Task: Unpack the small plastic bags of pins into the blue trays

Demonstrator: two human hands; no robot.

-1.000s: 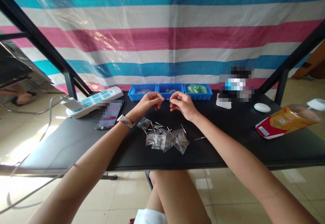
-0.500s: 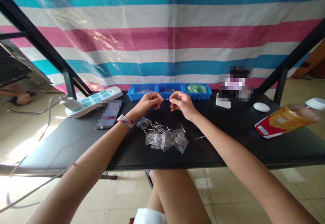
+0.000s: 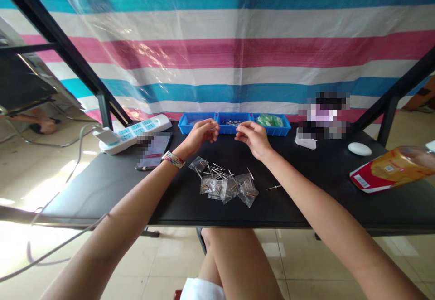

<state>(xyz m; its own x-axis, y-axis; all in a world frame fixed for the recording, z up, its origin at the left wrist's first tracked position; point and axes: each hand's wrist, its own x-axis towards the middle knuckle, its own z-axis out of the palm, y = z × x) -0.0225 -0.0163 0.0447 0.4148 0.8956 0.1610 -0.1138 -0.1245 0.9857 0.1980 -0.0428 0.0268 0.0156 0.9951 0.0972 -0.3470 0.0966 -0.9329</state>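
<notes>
My left hand (image 3: 203,133) is raised over the far part of the table, fingers curled and thumb pressed in; whatever it may hold is too small to make out. Across a short gap, my right hand (image 3: 254,137) pinches thumb and forefinger, and its hold is also too small to name. Behind both hands is a blue tray (image 3: 234,130) in three sections, with thin metal pieces (image 3: 231,123) in the middle one and green packets (image 3: 270,120) in the right one. Nearer me lie thin metal pins (image 3: 219,169) and small clear bags (image 3: 229,188) with brass-coloured pieces inside.
A power strip (image 3: 136,133) and a phone (image 3: 154,150) lie at the left. One pin (image 3: 273,187) lies by my right forearm. At the right are a white case (image 3: 306,142), a white oval object (image 3: 359,149) and a tilted bottle (image 3: 390,169). A striped sheet (image 3: 217,50) hangs behind.
My hands have moved apart; earlier a thin metal piece spanned between their fingertips, and now a gap shows there. The whole view has shifted slightly, with the table things further right.
</notes>
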